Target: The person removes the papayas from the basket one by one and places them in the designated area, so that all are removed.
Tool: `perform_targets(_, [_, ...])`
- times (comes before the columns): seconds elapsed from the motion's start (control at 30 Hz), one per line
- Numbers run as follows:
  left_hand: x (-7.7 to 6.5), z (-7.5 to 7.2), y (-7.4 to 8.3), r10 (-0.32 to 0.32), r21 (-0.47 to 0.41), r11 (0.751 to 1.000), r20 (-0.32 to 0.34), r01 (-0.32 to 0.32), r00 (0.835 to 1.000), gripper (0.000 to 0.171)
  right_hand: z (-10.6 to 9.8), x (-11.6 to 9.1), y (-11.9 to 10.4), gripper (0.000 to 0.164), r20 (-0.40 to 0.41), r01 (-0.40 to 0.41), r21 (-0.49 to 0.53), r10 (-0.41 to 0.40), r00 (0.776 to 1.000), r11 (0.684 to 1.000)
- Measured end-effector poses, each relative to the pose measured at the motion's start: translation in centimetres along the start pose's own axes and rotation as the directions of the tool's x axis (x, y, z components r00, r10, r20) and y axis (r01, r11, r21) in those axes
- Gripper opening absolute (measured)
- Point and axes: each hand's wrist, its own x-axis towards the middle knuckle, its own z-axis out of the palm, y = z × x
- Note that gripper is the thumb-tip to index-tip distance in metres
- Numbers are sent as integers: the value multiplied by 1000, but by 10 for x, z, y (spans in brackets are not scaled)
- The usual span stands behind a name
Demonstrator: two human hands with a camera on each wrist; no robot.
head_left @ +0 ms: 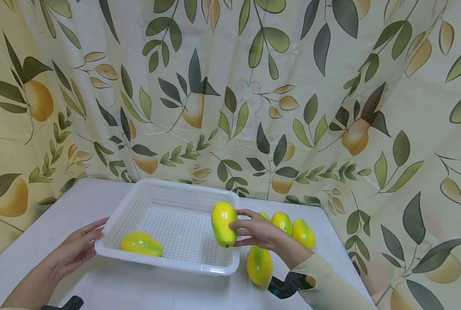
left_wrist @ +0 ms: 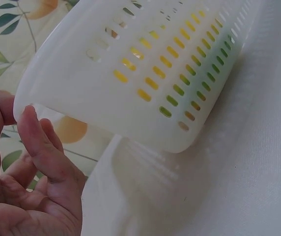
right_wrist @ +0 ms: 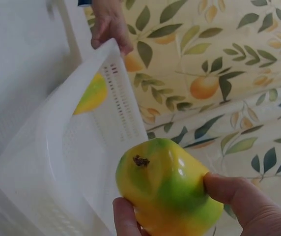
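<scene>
A white plastic basket (head_left: 172, 264) with slotted sides stands on the table, its left corner pinched at the rim between the thumb and fingers of my left hand (head_left: 73, 249). My right hand (head_left: 258, 230) grips a yellow-green papaya (head_left: 222, 224) over the basket's right side. In the right wrist view, the held papaya (right_wrist: 167, 184) shows a brown stem scar, with thumb and fingers on opposite sides. Another papaya (head_left: 140, 244) lies inside the basket at its front left. Its yellow and green show through the slots in the left wrist view.
Right of the basket, several more papayas lie on the white tabletop (head_left: 114, 284): one papaya (head_left: 259, 267) near the front, others (head_left: 303, 234) behind my right wrist, partly hidden. A curtain (head_left: 230, 107) printed with leaves and fruit hangs along the table's back edge.
</scene>
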Motion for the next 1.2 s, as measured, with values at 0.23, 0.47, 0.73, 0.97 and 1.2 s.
perform_targets(0.23, [0, 1, -1, 4, -12, 1000, 7, -3, 1000, 36, -12, -12, 1, 74, -53, -13, -8, 12, 999, 1000])
perform_targets(0.47, [1, 0, 0, 17, 5, 1000, 25, -17, 1000, 36, -24, -21, 5, 72, -86, -29, -4, 29, 996, 1000])
perform_targets(0.73, [0, 0, 1, 27, -7, 1000, 25, -27, 999, 38, -39, -34, 8, 76, -74, -29, -12, 28, 997, 1000])
perform_targets(0.97, [1, -1, 1, 27, -4, 1000, 26, -26, 999, 37, -51, -45, 19, 76, -135, -57, 30, 61, 989, 998])
perform_targets(1.2, [1, -2, 1, 25, -1, 1000, 35, -25, 999, 38, -61, -50, 31, 77, -181, -70, 44, 77, 981, 997])
